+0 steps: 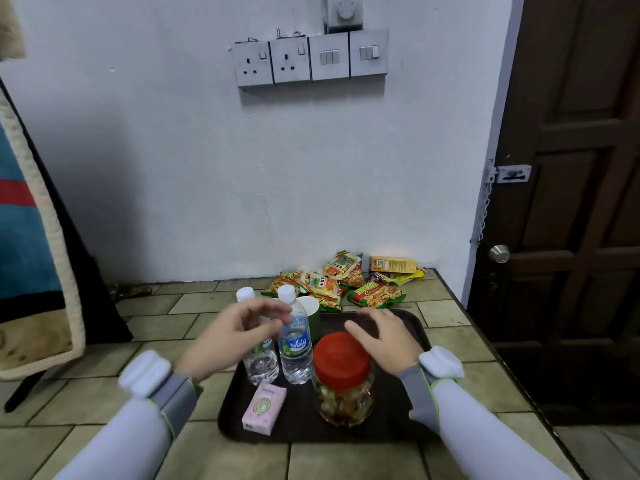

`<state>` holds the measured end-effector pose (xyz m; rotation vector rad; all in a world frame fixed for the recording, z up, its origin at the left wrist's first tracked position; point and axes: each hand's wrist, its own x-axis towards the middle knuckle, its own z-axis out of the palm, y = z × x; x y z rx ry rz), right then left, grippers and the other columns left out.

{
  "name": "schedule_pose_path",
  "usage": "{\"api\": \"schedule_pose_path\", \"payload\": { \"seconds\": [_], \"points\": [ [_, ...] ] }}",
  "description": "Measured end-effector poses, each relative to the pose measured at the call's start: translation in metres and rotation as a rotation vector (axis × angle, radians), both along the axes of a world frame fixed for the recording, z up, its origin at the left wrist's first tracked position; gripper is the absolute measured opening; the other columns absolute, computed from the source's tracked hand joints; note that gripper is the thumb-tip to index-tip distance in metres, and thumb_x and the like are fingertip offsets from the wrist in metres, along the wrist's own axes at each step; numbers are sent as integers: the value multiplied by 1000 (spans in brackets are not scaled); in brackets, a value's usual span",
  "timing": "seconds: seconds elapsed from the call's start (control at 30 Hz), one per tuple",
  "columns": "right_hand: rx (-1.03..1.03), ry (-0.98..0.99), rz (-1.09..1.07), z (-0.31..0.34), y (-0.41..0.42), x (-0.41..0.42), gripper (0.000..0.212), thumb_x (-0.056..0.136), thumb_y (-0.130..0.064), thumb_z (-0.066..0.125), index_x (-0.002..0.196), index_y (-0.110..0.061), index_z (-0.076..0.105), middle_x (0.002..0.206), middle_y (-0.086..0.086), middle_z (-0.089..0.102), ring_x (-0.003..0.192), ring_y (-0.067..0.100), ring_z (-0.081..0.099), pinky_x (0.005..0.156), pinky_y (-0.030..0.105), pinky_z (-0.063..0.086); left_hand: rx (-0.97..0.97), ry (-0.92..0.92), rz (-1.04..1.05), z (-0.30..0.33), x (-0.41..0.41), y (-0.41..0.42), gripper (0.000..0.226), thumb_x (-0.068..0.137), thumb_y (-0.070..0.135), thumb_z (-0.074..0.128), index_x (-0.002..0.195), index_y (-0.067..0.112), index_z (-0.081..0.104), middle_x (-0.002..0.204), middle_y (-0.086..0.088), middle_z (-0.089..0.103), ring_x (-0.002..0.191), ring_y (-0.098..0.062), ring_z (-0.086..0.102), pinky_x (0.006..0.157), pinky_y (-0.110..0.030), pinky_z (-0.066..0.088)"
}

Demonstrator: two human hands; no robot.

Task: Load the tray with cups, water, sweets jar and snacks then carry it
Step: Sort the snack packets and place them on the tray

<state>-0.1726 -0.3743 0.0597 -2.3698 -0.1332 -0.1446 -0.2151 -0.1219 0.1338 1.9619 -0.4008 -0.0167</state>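
Left hand (231, 336), fingers loosely curled, empty, just before two water bottles (295, 344); right hand (384, 337) spread wide beside the sweets jar (343, 379) on the tray (391, 420).

My tray (398, 403) is dark, smooth plastic with a dull sheen. The two water bottles (295, 344) are clear, glossy plastic with white caps. The sweets jar (343, 398) looks transparent and shiny under a matt red plastic lid (341, 356). The snack packets (375, 294) are glossy, crinkled foil. The counter (104, 420) is matt tile, the door (571, 168) dark varnished wood, and my sleeves (124, 445) smooth white cloth.
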Motion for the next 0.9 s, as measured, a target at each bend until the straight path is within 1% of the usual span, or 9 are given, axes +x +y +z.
{"api": "schedule_pose_path", "payload": {
  "seconds": [0.17, 0.3, 0.37, 0.47, 0.57, 0.67, 0.73, 0.8, 0.9],
  "points": [
    [-88, -13, -39, 17, -7, 46, 41, 85, -46, 56, 117, -19, 61, 121, 2, 59, 117, 18, 51, 94, 29, 41, 72, -77, -46, 56, 52, 3, 22, 89, 6, 59, 106, 18, 66, 100, 0, 75, 75, -14, 68, 59, -14, 50],
    [-69, 20, -79, 26, -5, 83, 36, 85, -37, 60, 112, -14, 63, 118, 6, 64, 113, 21, 55, 94, 30, 42, 186, -87, -37, 72, 106, 4, 21, 91, 9, 58, 108, 19, 66, 102, 1, 74, 76, -12, 67, 58, -15, 48],
    [-74, 44, -101, 29, -4, 109, 34, 85, -34, 60, 113, -13, 64, 119, 6, 64, 113, 22, 56, 93, 27, 41, 250, -62, -31, 70, 144, 4, 21, 91, 11, 58, 109, 17, 65, 103, -1, 74, 78, -13, 66, 57, -15, 46],
    [-64, 56, -136, 35, -5, 131, 32, 86, -28, 61, 112, -10, 65, 118, 6, 66, 110, 20, 58, 88, 23, 41, 357, -12, -11, 51, 190, 0, 20, 90, 14, 60, 109, 15, 65, 103, -6, 72, 75, -17, 65, 48, -5, 41],
    [-85, 60, -154, 32, -4, 162, 31, 87, -27, 59, 113, -10, 64, 115, 6, 67, 107, 19, 59, 79, 19, 37, 482, 32, 10, 27, 238, 3, 24, 88, 19, 63, 111, 12, 67, 89, 0, 70, 67, -11, 64, 43, -2, 37],
    [-96, 70, -165, 25, -5, 189, 31, 87, -27, 59, 114, -12, 64, 115, 4, 68, 106, 18, 59, 77, 17, 34, 541, 95, 39, 1, 271, 4, 27, 88, 26, 64, 110, 11, 68, 92, -1, 69, 66, -8, 61, 50, -6, 44],
    [-111, 85, -166, 18, -6, 209, 31, 87, -27, 58, 113, -13, 64, 114, 3, 68, 105, 18, 60, 77, 18, 36, 570, 132, 66, -18, 290, 5, 30, 87, 32, 63, 110, 13, 69, 99, -4, 72, 74, -15, 64, 67, -21, 52],
    [-128, 92, -172, 13, -5, 230, 28, 87, -27, 58, 110, -14, 65, 111, 4, 69, 102, 20, 61, 78, 22, 41, 606, 170, 106, -39, 307, 7, 32, 86, 39, 63, 105, 14, 72, 101, -7, 74, 76, -17, 64, 78, -31, 53],
    [-145, 98, -175, 7, 0, 267, 28, 86, -26, 58, 110, -13, 65, 110, 8, 68, 103, 24, 61, 81, 26, 45, 615, 237, 161, -64, 329, 8, 38, 84, 47, 62, 95, 12, 74, 98, -10, 75, 69, -17, 60, 74, -33, 52]
  ]
}}
